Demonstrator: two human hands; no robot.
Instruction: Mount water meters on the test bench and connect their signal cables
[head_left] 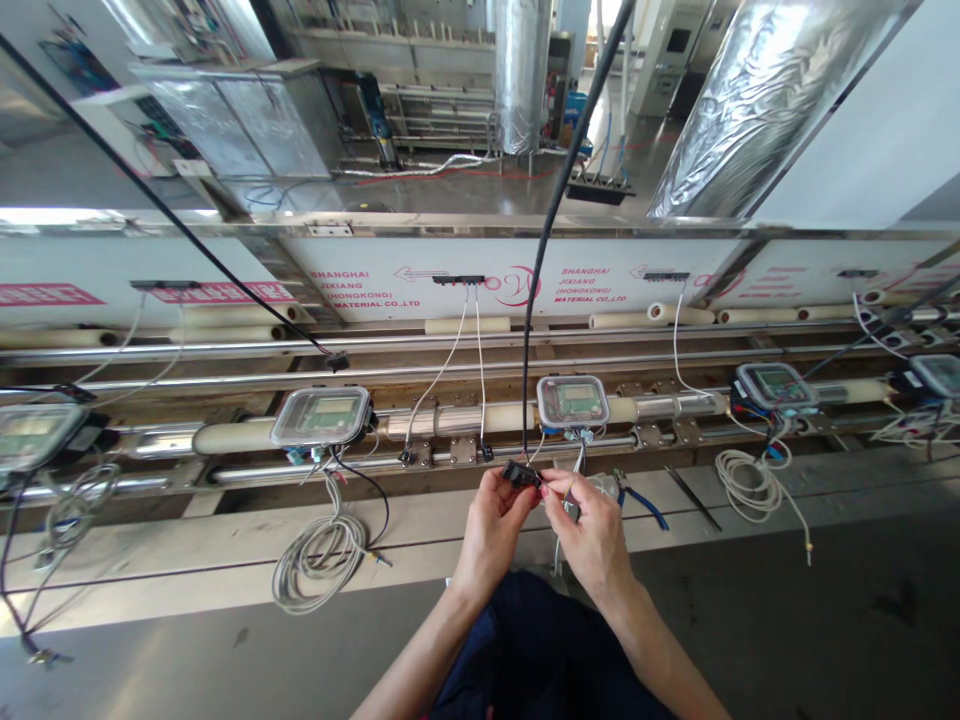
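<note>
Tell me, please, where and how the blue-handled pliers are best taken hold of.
I'd probably take the pliers by the exposed blue handle, coming from the near right: it slants that way over the ledge, while the jaws point away to the left.

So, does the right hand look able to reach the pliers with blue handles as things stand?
Probably yes: the pliers lie just beside the right hand, and nothing seems to cover their blue handles. Its fingers, though, are at the black connector and would have to leave it.

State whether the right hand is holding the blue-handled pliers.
No, the blue-handled pliers lie on the metal ledge, not in the right hand.
</note>
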